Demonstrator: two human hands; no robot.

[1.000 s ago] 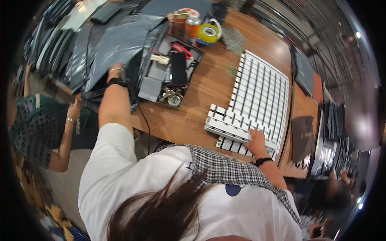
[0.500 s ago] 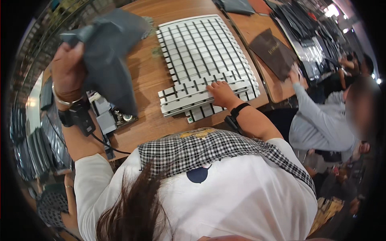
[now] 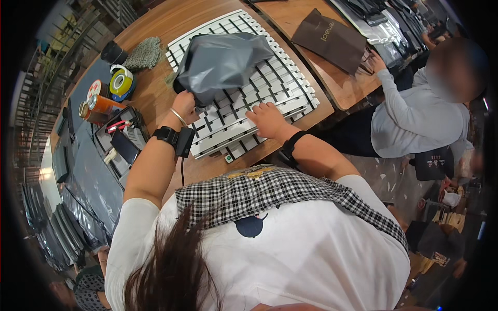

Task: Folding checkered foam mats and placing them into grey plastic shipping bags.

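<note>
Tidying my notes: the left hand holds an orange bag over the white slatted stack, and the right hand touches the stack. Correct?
Wrong colour: the head view shows a grey bag in the left hand; the right hand does touch the white slatted stack.

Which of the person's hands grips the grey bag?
The left hand, wearing a bangle, grips the grey bag; the right hand rests on the white slatted board.

wooden tables (image 3: 150,31), grey floor (image 3: 377,182)
</note>
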